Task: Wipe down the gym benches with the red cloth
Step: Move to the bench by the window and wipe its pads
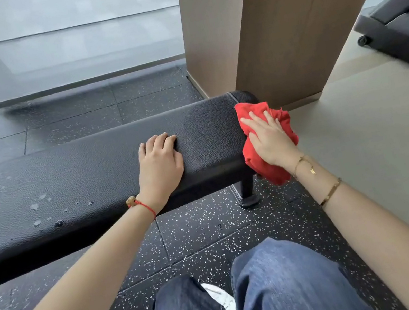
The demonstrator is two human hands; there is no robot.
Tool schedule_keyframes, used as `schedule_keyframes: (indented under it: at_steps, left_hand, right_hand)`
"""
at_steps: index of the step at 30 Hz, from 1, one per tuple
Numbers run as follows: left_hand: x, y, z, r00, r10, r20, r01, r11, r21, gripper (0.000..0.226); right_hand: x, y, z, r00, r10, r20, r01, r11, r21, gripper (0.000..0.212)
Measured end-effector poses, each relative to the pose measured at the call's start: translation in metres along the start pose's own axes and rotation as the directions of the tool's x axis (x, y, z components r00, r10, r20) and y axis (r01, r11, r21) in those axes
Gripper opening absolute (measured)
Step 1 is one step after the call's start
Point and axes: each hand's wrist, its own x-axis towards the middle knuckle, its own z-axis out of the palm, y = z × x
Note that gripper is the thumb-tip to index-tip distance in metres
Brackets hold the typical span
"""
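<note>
A black padded gym bench (79, 175) runs from the left edge to the middle of the view. Several water drops lie on its left part. My left hand (159, 159) rests on top of the pad near its right end, fingers bent over the surface. The red cloth (260, 165) hangs crumpled against the bench's right end face. My right hand (267, 139) presses the cloth flat against that end with straight, spread fingers.
A brown wood-look pillar (270, 22) stands just behind the bench's right end. A frosted glass wall (76, 41) lies behind. Dark exercise equipment (398, 27) sits at far right on pale floor. The bench leg (247, 188) and my knees are below on speckled rubber flooring.
</note>
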Motion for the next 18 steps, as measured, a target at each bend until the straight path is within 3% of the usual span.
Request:
schedule_keyframes:
  at_steps: [10, 15, 18]
  left_hand:
    - [0.002, -0.004, -0.001, 1.0, -0.005, 0.027, 0.005, 1.0, 0.002, 0.042]
    - [0.004, -0.009, -0.009, 0.998, 0.004, 0.061, -0.002, 0.999, -0.045, 0.042]
    - [-0.005, -0.025, -0.025, 1.0, -0.01, 0.021, 0.011, 0.998, -0.055, 0.039]
  right_hand:
    - [0.091, -0.048, 0.012, 0.996, -0.014, 0.084, 0.017, 0.999, -0.031, 0.047]
    - [0.075, -0.092, 0.026, 0.972, -0.187, 0.141, 0.185, 0.982, 0.032, 0.047]
    - [0.042, -0.116, 0.037, 0.902, -0.392, 0.18, 0.379, 0.92, 0.103, 0.047]
